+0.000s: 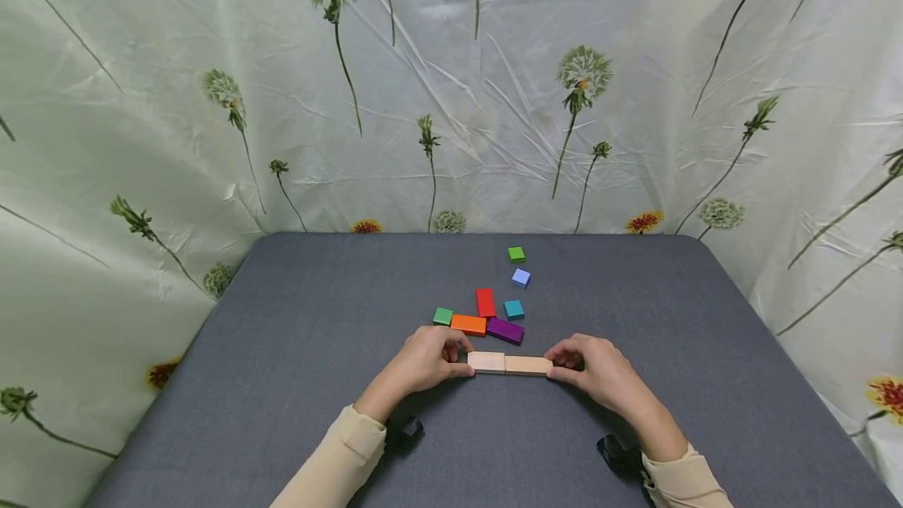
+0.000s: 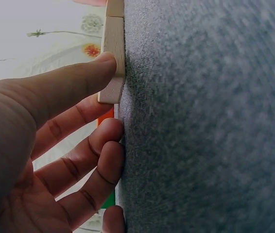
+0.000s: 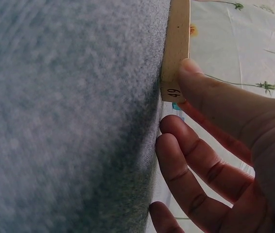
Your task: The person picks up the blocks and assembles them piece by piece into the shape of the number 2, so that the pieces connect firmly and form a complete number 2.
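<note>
Pale wood block and tan wood block lie end to end, touching, on the grey table, just nearer the person than the orange block and purple block. Left hand pinches the pale block's outer end, thumb on its near side; right hand mirrors this at the tan block's outer end, both hands' remaining fingers bent near the tabletop.

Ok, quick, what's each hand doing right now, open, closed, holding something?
Left hand: closed, pinching the left end of the paler wooden block.
Right hand: closed, pinching the right end of the tan wooden block.
</note>
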{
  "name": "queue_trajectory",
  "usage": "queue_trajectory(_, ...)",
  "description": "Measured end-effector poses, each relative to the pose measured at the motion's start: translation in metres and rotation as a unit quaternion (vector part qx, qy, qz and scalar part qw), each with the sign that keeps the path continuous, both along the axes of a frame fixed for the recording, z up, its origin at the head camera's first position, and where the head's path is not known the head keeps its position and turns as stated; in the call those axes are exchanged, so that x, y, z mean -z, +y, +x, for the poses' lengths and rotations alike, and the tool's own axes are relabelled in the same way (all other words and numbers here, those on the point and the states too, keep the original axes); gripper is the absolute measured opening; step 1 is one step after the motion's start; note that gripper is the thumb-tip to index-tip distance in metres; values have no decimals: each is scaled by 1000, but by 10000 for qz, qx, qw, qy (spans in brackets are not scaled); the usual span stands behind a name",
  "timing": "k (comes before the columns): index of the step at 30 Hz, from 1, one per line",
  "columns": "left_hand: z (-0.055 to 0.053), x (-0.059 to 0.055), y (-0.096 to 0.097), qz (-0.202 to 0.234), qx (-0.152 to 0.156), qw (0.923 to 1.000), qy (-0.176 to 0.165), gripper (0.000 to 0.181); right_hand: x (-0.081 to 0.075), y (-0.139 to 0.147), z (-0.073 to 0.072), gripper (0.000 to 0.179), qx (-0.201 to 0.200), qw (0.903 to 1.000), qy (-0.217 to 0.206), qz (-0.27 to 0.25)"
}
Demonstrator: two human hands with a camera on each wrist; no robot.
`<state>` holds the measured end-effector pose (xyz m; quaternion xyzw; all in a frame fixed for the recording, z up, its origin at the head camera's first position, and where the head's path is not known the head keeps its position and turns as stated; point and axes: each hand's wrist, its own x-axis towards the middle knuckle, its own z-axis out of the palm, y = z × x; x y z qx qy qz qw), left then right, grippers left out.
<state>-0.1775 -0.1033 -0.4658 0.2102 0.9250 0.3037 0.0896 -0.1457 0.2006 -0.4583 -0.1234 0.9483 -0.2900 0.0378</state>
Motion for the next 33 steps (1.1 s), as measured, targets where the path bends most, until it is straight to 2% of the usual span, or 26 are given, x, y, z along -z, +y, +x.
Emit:
queue_trajectory(8, 5, 5, -1, 184, -161, 9996, 147, 21, 1, 1, -1, 14, -10, 10000, -65, 23)
queue_trajectory(16, 13, 8, -1, 320, -369, 9987, 129, 24, 2, 2, -1, 14, -44, 9999, -106, -7)
queue_trajectory(24, 17, 13, -6, 908, -468, 9945, 236, 21, 4, 4, -1, 14, -145, 9998, -47, -114)
queue_trajectory(33, 19, 17, -6, 1108, -618, 9916, 253, 16, 4, 6, -2, 14, -217, 9996, -34, -190)
